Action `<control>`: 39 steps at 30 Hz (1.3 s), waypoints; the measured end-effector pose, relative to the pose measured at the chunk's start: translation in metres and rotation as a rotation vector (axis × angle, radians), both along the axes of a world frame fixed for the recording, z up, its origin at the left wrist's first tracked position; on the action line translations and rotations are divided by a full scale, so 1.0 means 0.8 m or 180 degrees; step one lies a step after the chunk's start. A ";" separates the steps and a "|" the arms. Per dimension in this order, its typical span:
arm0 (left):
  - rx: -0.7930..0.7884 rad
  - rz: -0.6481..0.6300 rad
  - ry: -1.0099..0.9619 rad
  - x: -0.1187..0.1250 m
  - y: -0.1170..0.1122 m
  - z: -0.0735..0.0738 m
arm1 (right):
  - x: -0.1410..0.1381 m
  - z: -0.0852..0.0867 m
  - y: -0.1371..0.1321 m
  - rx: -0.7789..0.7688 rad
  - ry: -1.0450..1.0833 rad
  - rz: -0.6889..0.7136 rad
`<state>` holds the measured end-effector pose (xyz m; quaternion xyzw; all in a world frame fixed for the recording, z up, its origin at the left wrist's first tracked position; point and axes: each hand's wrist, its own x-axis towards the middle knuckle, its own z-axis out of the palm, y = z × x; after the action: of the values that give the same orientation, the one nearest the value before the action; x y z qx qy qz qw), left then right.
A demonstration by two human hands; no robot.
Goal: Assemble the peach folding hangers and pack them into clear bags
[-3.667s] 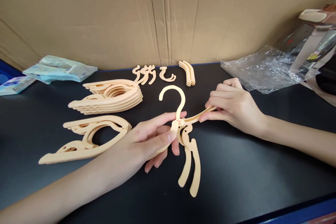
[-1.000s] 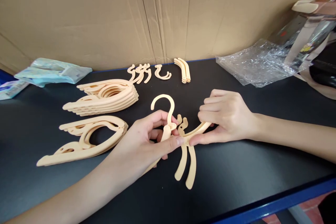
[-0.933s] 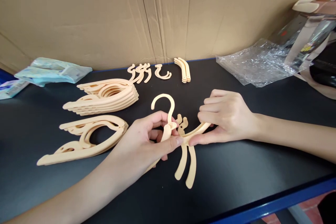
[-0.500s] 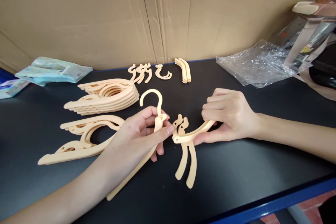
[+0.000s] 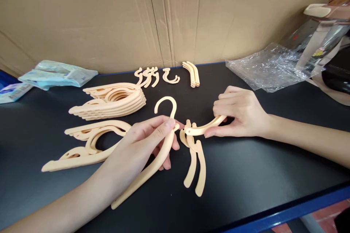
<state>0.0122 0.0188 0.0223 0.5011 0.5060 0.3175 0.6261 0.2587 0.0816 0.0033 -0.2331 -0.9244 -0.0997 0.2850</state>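
My left hand (image 5: 142, 145) is closed around a peach plastic hanger arm (image 5: 147, 173) joined to a hook (image 5: 166, 104), thumb and fingers pinching the joint. My right hand (image 5: 240, 113) pinches a second curved hanger arm (image 5: 203, 128), its ring end level with the joint held in the left hand, just to the right of it. Two more loose arms (image 5: 197, 164) lie on the black table (image 5: 246, 174) under both hands.
Two piles of folded hangers (image 5: 112, 100) (image 5: 93, 143) lie at left. Small hooks (image 5: 149, 76) and several arms (image 5: 193, 74) sit at the back by the cardboard wall (image 5: 175, 14). Crumpled clear plastic (image 5: 268, 67) is back right, blue packets (image 5: 57, 74) back left. The table's blue edge (image 5: 300, 207) runs near right.
The right-hand arm came apart from the hook joint and was then brought back beside it. The left hand swung out left and returned, its long arm now showing below the hand.
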 end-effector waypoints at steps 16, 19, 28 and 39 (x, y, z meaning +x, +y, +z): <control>0.0029 -0.0642 0.0228 -0.004 0.002 0.002 | -0.004 0.003 -0.003 0.0397 -0.0089 -0.0100; 0.0086 -0.0665 0.0307 -0.004 0.003 0.001 | -0.004 0.003 -0.003 0.0417 -0.0099 -0.0098; 0.0037 -0.0496 0.0304 -0.002 -0.001 0.006 | -0.004 0.004 -0.004 0.0505 -0.0152 -0.0090; 0.0031 -0.0465 0.0190 -0.002 0.003 0.005 | -0.004 0.003 -0.004 0.0641 -0.0240 -0.0100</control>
<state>0.0104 0.0211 0.0267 0.5491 0.4850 0.2583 0.6297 0.2559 0.0787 0.0059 -0.2138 -0.9160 -0.2052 0.2704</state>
